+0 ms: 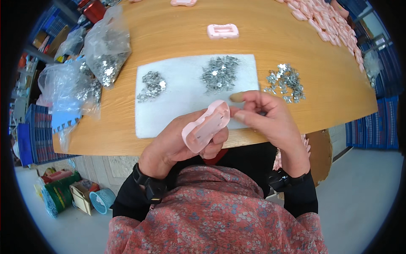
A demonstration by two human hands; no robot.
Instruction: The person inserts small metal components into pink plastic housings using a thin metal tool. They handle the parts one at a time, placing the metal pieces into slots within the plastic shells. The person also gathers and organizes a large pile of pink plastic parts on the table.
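Observation:
My left hand [169, 137] is closed round a pale pink plastic shell [206, 127], held tilted above the table's near edge with its hollow, ribbed inside facing up. Close to the shell's upper right end is my right hand [272, 118]. Its index finger and thumb are apart, and I see nothing held between them; the other fingers are partly hidden and a little blurred. Beyond both hands lies a white foam mat [182, 101]. On it are a small pile of silvery metal pieces [152, 86] at the left and a larger metal pile [220, 74] at the right.
Right of the mat is another heap of metal pieces [287, 82]. A single pink shell [223, 31] lies beyond it, and many pink shells [327, 23] cover the far right. Clear plastic bags [108, 46] of metal parts crowd the left side. A blue basket [101, 200] stands on the floor.

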